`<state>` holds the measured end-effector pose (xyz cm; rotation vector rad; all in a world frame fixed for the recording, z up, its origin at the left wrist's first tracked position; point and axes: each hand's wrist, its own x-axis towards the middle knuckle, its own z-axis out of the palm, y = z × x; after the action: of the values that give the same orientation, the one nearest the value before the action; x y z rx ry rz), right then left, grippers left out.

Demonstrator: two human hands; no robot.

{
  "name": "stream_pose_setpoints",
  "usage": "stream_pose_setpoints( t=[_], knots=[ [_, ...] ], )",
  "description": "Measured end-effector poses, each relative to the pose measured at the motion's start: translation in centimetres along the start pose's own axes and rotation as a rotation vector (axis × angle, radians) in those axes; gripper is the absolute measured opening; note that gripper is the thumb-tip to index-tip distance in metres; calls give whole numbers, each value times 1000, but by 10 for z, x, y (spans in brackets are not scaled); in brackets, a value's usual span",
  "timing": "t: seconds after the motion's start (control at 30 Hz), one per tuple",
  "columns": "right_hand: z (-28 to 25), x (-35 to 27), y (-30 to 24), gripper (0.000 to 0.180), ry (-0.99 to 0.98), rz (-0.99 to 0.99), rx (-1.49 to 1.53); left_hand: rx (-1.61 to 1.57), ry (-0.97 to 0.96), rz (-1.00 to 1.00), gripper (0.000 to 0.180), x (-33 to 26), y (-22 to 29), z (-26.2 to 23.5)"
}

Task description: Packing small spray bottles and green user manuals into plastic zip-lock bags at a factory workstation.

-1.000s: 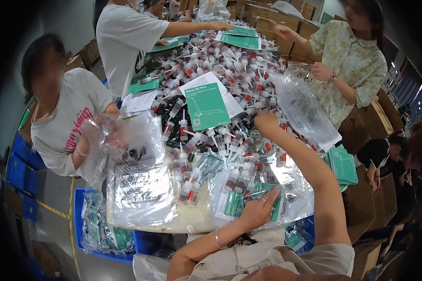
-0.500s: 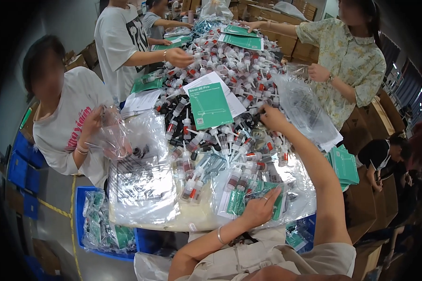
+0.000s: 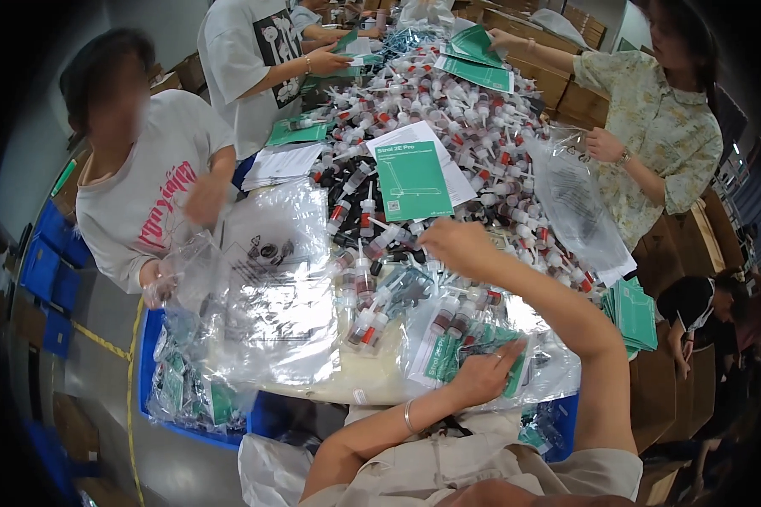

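Observation:
My left hand [image 3: 484,376], with a bracelet on its wrist, is closed on the near part of a clear plastic bag [image 3: 414,367], its index finger stretched over it. Inside the bag lie a green booklet [image 3: 441,357] and small bottles with white nozzles [image 3: 453,316]. My right hand [image 3: 463,247] is over the near edge of the bottle heap, fingers curled together. What the fingertips hold, if anything, is hidden. Beside them lies a small clear bottle [image 3: 387,241]. Beyond, a green printed booklet [image 3: 414,182] rests on white sheets atop the heap [image 3: 448,110].
Flat clear bags [image 3: 271,287] lie at left, more bags [image 3: 571,194] at right. Green booklets [image 3: 630,314] are stacked at the right edge. A blue bin [image 3: 154,355] with filled bags stands lower left. Co-workers stand around the table; one [image 3: 161,177] is close at left.
My right hand has moved left and nearer from the heap's right side. My left hand stays at the bag. The left co-worker's bag has gone down toward the blue bin; the view has shifted.

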<state>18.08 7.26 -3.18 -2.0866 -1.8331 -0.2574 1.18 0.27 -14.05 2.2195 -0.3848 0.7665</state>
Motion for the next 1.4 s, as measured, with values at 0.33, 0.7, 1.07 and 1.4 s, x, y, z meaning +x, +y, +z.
stream_pose_setpoints(
  t=[0.33, 0.7, 1.07, 1.4],
  knots=[
    [81, 48, -33, 8, -155, -343, -245, -60, -31, 27, 68, -1, 2, -3],
    [58, 35, -27, 14, -45, -273, -171, -111, -64, -83, 55, 7, 8, -10],
    [-139, -160, -49, 22, -435, 797, 921, -434, -71, -455, 59, 49, 26, -65],
    [-75, -172, -43, 35, -520, 300, 458, -232, -171, -167, 59, 110, 63, -110]
  ],
)
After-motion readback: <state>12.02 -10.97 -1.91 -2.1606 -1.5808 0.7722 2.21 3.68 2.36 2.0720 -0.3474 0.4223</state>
